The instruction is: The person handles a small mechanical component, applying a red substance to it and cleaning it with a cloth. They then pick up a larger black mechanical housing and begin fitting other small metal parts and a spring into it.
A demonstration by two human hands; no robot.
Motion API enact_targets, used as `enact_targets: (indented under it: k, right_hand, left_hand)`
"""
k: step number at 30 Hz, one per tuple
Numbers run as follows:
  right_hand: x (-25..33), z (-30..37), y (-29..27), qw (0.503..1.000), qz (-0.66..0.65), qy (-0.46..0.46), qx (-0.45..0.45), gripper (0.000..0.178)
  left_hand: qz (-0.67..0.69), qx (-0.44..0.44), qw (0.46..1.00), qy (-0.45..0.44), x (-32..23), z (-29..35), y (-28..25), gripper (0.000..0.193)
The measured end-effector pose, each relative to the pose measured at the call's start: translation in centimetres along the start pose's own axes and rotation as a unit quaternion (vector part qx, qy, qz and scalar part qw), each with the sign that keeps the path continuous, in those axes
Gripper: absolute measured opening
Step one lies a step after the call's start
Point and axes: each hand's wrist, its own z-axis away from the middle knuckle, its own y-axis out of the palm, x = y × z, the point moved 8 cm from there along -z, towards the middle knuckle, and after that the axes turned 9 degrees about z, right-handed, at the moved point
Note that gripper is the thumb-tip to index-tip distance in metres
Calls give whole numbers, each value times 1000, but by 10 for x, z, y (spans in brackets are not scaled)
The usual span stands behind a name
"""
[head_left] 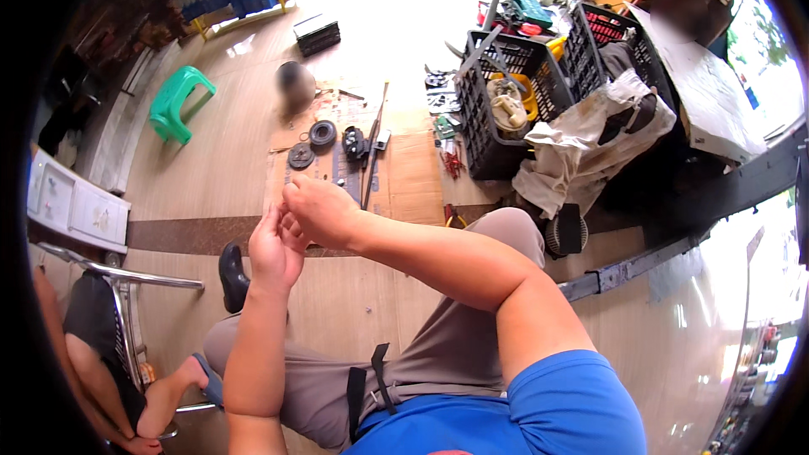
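My left hand (276,251) and my right hand (322,212) meet in front of me, above the near edge of a flattened cardboard sheet (413,152). Both have their fingers curled and pressed together at the tips. Whatever lies between them is too small or hidden to name. Just beyond, on the cardboard, rest a dark ring-shaped part (322,133), a round dark disc (301,155) and a black machine part (355,144). A long thin dark rod or cable (374,147) lies beside these.
To the right stand black plastic crates (482,139) with tools and cloths, a stained white cloth (560,147) hanging over. A green stool (179,101) and a dark box (318,35) are farther left. Another person's leg (173,392) shows at lower left, near a metal-framed chair (160,278).
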Motion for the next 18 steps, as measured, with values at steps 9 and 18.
enact_targets:
  k: [9, 18]
  right_hand:
    - [-6, 20, -4, 998, 49, 14, 25, 23]
    - [-7, 32, 15, 998, -57, 15, 38, 26]
  left_hand:
    - [-110, -78, 991, -15, 15, 10, 14, 30]
    - [-224, -119, 967, -39, 11, 14, 6, 36]
